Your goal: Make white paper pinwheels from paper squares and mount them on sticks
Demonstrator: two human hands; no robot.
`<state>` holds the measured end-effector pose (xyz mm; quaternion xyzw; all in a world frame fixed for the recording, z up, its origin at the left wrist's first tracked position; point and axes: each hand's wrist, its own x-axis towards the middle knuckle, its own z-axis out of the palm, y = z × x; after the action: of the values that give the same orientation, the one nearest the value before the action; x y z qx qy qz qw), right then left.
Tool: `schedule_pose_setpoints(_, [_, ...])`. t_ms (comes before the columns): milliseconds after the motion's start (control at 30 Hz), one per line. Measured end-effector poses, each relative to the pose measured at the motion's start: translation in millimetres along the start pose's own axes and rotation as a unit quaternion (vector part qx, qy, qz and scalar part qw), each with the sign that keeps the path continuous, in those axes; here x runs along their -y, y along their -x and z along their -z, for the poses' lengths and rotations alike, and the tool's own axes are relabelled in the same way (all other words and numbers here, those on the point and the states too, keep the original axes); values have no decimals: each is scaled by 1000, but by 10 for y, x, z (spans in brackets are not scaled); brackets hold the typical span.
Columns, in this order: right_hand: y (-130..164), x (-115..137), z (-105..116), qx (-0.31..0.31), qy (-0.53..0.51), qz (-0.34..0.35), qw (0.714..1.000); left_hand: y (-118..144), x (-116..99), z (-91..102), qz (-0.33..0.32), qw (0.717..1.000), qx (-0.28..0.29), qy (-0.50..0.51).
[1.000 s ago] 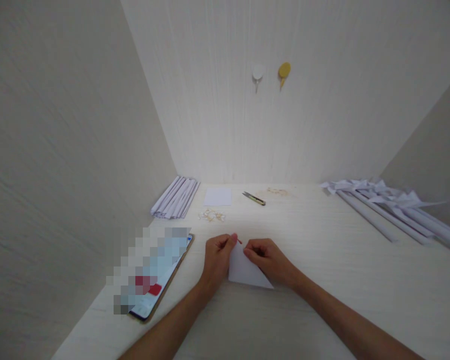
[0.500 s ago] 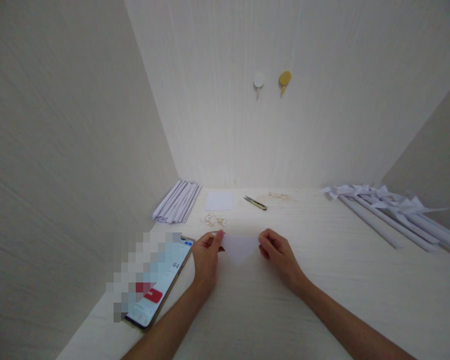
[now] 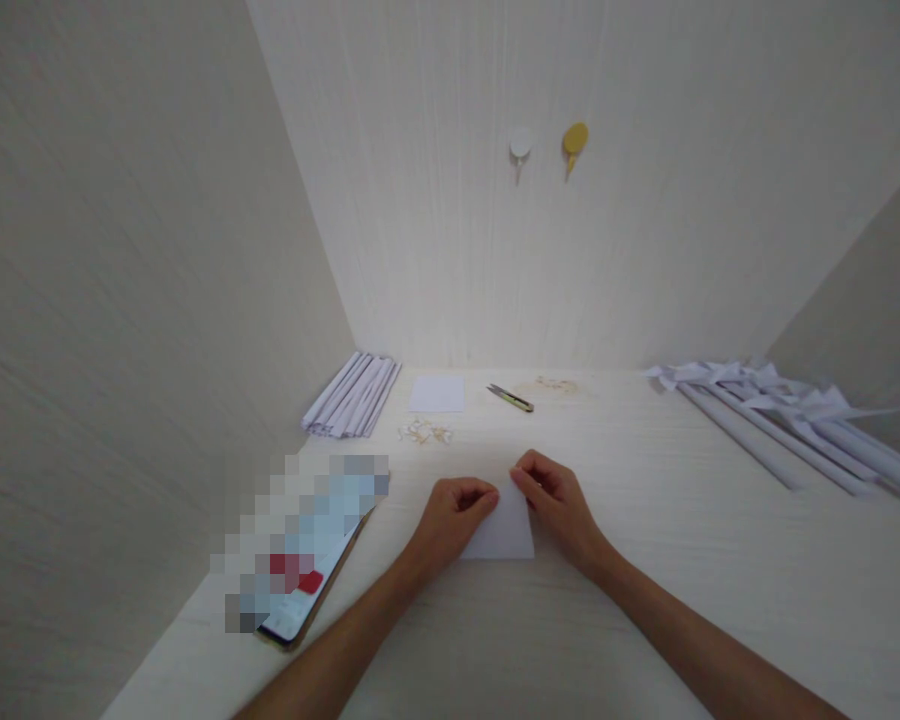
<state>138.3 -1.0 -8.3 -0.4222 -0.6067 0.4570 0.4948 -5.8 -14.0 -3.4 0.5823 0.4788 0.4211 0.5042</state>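
A small white sheet of paper (image 3: 508, 532) lies on the pale desk (image 3: 645, 560) between my hands. My left hand (image 3: 450, 520) pinches its upper left part with curled fingers. On the sheet's upper right edge, my right hand (image 3: 559, 505) grips with thumb and fingertips. The two hands sit close together, almost touching above the paper.
A phone (image 3: 307, 560) lies at the left of my left arm. Farther back are a stack of folded white strips (image 3: 351, 394), a white square of paper (image 3: 436, 393), small clips (image 3: 423, 432), a cutter (image 3: 509, 398). Rolled paper pinwheels (image 3: 780, 420) lie at right. Two hooks (image 3: 546, 145) hang on the wall.
The paper went from a triangle held at the top, to a downward triangle spread between my hands, to a roughly square sheet now. My hands moved apart, then back together.
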Motion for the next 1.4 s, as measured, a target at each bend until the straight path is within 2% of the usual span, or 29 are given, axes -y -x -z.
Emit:
schedule_pose_setpoints(133, [-3, -18, 28, -42, -2, -8, 999, -5, -34, 13, 11, 1000, 3, 6])
schedule_pose_setpoints(333, [-16, -74, 109, -219, -46, -6, 975, -51, -40, 98, 47, 997, -8, 58])
schedule_pose_setpoints(400, [-35, -92, 140, -285, -59, 6, 957, -73, -11, 159, 42, 997, -37, 60])
schedule_pose_setpoints(500, [-69, -112, 162, -350, -109, 8, 930, -99, 32, 231, 27, 986, -133, 93])
schedule_pose_setpoints(567, [-80, -113, 142, -331, -139, 5, 933, -105, 39, 232, 13, 977, -157, 145])
schedule_pose_setpoints(667, [-63, -96, 72, -234, -146, 1, 961, -99, 16, 168, 10, 970, -144, 196])
schedule_pose_setpoints(800, [-22, -58, -3, -147, -146, -21, 978, -82, -16, 97, 25, 978, -135, 155])
schedule_pose_setpoints(933, [-12, -24, -13, -130, -104, -29, 986, -74, -9, 96, 30, 989, -102, 102])
schedule_pose_setpoints(1033, [-6, -8, -19, -123, -71, -21, 990, -63, 12, 79, 19, 998, -33, 44])
schedule_pose_setpoints(1133, [6, -8, -32, -78, -40, -14, 996, -40, 29, 50, -1, 1000, 18, -25])
schedule_pose_setpoints(1267, [12, -27, -31, -19, 9, -39, 999, -19, 31, 45, -24, 997, 15, -70])
schedule_pose_setpoints(1400, [21, -21, -31, -17, -1, -58, 998, -26, 16, 72, -38, 993, 15, -114])
